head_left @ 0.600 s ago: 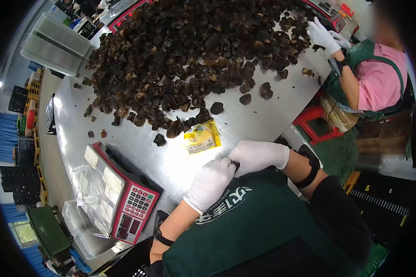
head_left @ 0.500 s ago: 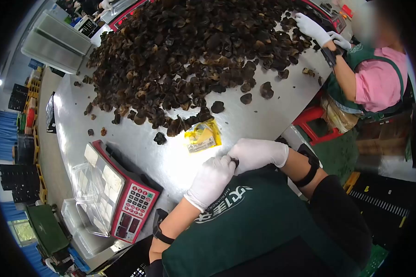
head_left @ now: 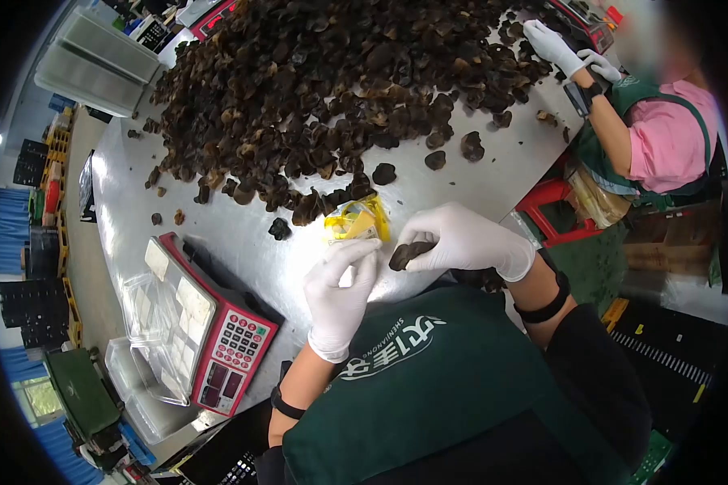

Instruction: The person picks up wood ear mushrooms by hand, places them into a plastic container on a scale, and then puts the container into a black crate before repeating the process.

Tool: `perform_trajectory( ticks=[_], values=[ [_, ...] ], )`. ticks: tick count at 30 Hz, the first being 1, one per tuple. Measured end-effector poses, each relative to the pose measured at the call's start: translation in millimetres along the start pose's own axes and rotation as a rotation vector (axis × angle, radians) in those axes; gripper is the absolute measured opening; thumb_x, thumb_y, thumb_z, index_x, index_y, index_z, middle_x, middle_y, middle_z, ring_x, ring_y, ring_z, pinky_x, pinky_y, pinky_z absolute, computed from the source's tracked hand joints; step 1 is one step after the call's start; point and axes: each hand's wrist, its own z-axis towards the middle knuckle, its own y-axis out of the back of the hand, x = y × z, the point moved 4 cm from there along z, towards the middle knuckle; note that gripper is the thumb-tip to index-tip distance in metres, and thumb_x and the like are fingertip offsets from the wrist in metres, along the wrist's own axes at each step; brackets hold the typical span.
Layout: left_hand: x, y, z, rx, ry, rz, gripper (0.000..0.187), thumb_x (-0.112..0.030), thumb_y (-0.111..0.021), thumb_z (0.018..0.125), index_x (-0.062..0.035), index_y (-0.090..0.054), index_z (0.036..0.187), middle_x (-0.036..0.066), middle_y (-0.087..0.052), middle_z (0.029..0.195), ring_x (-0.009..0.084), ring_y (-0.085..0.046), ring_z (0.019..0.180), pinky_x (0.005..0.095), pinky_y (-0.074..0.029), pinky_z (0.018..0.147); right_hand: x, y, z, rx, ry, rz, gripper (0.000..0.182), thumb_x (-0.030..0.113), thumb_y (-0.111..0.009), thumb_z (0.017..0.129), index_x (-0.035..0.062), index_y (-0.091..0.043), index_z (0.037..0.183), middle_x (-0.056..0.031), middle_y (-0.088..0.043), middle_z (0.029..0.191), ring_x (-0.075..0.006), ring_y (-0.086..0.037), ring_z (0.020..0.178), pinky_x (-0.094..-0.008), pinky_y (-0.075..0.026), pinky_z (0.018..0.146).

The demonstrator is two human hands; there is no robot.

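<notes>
- The right hand [head_left: 469,238], in a white glove, pinches a dark dried mushroom piece [head_left: 406,254] between thumb and fingers, close to the chest over the near edge of the desk [head_left: 243,242].
- The left hand [head_left: 340,287], also gloved, is empty, its fingers loosely spread and pointing up toward a yellow packet [head_left: 356,225].
- That packet lies on the desk just beyond both hands, at the foot of a big mushroom pile [head_left: 340,89].
- Loose mushrooms sit scattered around the pile's near edge.
- To the left, a red scale [head_left: 239,360] carries a clear plastic tray [head_left: 166,323].
- Across the desk, another person's gloved hands [head_left: 554,44] are at the pile's far right side.
</notes>
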Motion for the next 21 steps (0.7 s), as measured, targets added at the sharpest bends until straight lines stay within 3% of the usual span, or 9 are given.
perform_trajectory(
  ticks=[3,7,8,11,14,15,17,19,21],
  values=[
    [-5.5,0.9,-0.2,-0.004,0.016,0.007,0.024,0.008,-0.068,0.084,-0.0021,-0.073,0.105,0.009,-0.073,0.098,0.0156,-0.069,0.085,0.0280,-0.055,0.079,7.5,11.8,-9.7,-0.082,-0.021,0.023,0.024,0.015,-0.075,0.083,0.0000,-0.069,0.100,-0.0111,-0.069,0.090,-0.0184,-0.067,0.087,-0.0307,-0.052,0.078],
    [-20.9,-39.2,-10.2,0.581,0.152,-0.296,0.023,0.007,-0.067,0.086,0.0016,-0.071,0.108,0.011,-0.071,0.103,0.0185,-0.070,0.095,0.0306,-0.055,0.087,-15.5,46.7,-18.0,-0.395,-0.010,0.145,0.021,0.008,-0.069,0.085,-0.0016,-0.066,0.104,-0.0056,-0.069,0.095,-0.0123,-0.065,0.087,-0.0271,-0.052,0.078],
    [-30.0,-43.2,-9.5,0.535,-0.104,-0.145,0.017,0.003,-0.067,0.087,0.0017,-0.071,0.104,0.011,-0.071,0.107,0.0223,-0.068,0.099,0.0338,-0.054,0.090,-20.0,56.8,-18.2,-0.401,-0.105,0.223,0.021,0.009,-0.066,0.087,-0.0010,-0.066,0.106,-0.0056,-0.069,0.096,-0.0125,-0.065,0.086,-0.0273,-0.053,0.077],
    [-9.3,-21.2,-5.0,0.438,-0.090,-0.062,0.009,0.002,-0.066,0.088,0.0020,-0.069,0.096,0.011,-0.071,0.105,0.0236,-0.069,0.096,0.0337,-0.054,0.088,-38.5,79.8,-7.7,-0.422,-0.138,0.506,0.025,0.010,-0.057,0.092,0.0008,-0.063,0.114,-0.0059,-0.069,0.101,-0.0124,-0.065,0.087,-0.0275,-0.055,0.074],
    [15.7,26.4,6.8,0.044,0.100,0.051,0.004,0.002,-0.066,0.086,0.0004,-0.066,0.090,0.014,-0.068,0.093,0.0278,-0.068,0.086,0.0345,-0.053,0.080,-50.4,88.8,19.2,-0.389,0.023,0.634,0.037,0.013,-0.054,0.093,0.0023,-0.057,0.129,-0.0096,-0.062,0.125,-0.0144,-0.064,0.095,-0.0271,-0.054,0.077],
    [27.5,40.2,11.0,0.024,-0.082,0.327,0.011,0.002,-0.065,0.086,-0.0003,-0.066,0.097,0.015,-0.068,0.096,0.0299,-0.068,0.087,0.0347,-0.053,0.079,-51.5,93.4,29.2,-0.398,0.095,0.666,0.043,0.015,-0.054,0.094,0.0029,-0.053,0.135,-0.0112,-0.057,0.135,-0.0161,-0.064,0.098,-0.0268,-0.053,0.078],
    [45.1,57.3,18.2,-0.101,0.092,0.340,0.022,0.001,-0.065,0.086,-0.0015,-0.065,0.108,0.017,-0.066,0.106,0.0318,-0.066,0.095,0.0369,-0.052,0.084,-57.3,98.5,58.6,-0.412,-0.017,0.529,0.054,0.015,-0.062,0.090,0.0067,-0.051,0.142,-0.0110,-0.053,0.141,-0.0192,-0.060,0.112,-0.0305,-0.052,0.090],
    [61.1,54.9,22.5,-0.087,0.076,0.430,0.029,0.000,-0.064,0.085,-0.0020,-0.063,0.114,0.018,-0.064,0.111,0.0330,-0.064,0.100,0.0383,-0.051,0.088,-42.5,89.5,93.1,-0.548,0.222,-0.383,0.066,0.014,-0.074,0.078,0.0107,-0.053,0.141,-0.0138,-0.052,0.143,-0.0265,-0.055,0.124,-0.0361,-0.048,0.100],
    [67.5,47.6,30.2,-0.044,0.065,0.494,0.043,0.000,-0.064,0.082,-0.0026,-0.061,0.125,0.021,-0.059,0.123,0.0373,-0.057,0.113,0.0429,-0.046,0.099,-21.1,65.6,124.4,-0.443,0.285,-0.721,0.074,0.019,-0.081,0.067,0.0134,-0.058,0.137,-0.0181,-0.050,0.143,-0.0344,-0.050,0.130,-0.0421,-0.043,0.108]
  ],
)
